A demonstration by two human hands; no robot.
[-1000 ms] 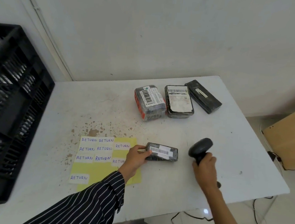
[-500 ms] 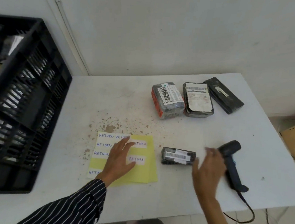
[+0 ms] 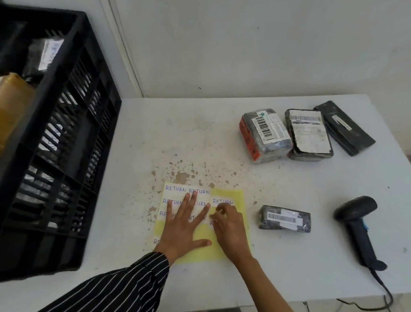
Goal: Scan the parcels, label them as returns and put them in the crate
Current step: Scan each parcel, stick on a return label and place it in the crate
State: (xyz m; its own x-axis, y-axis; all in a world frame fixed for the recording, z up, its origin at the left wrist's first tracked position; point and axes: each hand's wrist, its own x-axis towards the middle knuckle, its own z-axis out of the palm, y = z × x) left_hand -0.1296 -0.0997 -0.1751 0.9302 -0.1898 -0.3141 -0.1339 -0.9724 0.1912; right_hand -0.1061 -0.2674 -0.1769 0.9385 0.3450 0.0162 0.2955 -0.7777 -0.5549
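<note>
Flat left hand (image 3: 181, 230) on paper sheet (image 3: 239, 198)

Labels (image 3: 175, 188) partly under left hand (image 3: 184, 230), crate (image 3: 51, 13) cropped

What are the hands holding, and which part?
The left hand only presses flat on the yellow sheet. The right hand picks with curled fingertips at a RETURN label edge; whether they pinch it cannot be told.

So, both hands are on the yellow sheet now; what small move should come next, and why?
Probably peel one white RETURN label off the yellow sticker sheet and carry it to the small black wrapped parcel. The left hand presses the sheet flat, the right hand curls its fingertips at a label's edge, and the black handheld scanner lies on the white table.
</note>
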